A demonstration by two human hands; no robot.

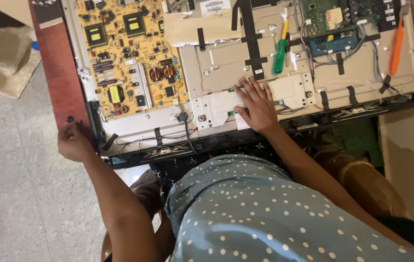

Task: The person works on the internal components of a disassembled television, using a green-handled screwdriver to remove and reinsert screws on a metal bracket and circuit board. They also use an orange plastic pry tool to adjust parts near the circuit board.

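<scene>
My left hand [74, 141] sits at the left corner of the opened flat-screen television back [246, 63], fingers curled in against the black plastic frame edge [95, 127]; whether they pinch anything I cannot tell. The panel lies on a reddish-brown wooden table [56, 68]. Next over is the yellow power circuit board [129, 56], crowded with coils and black parts. My right hand [257, 107] lies flat near the panel's lower edge, fingers spread apart, palm down on the silver metal shielding plate [221, 104], holding nothing. Just above it rests a green-handled screwdriver [280, 53]; far right, an orange-handled screwdriver [397, 46].
</scene>
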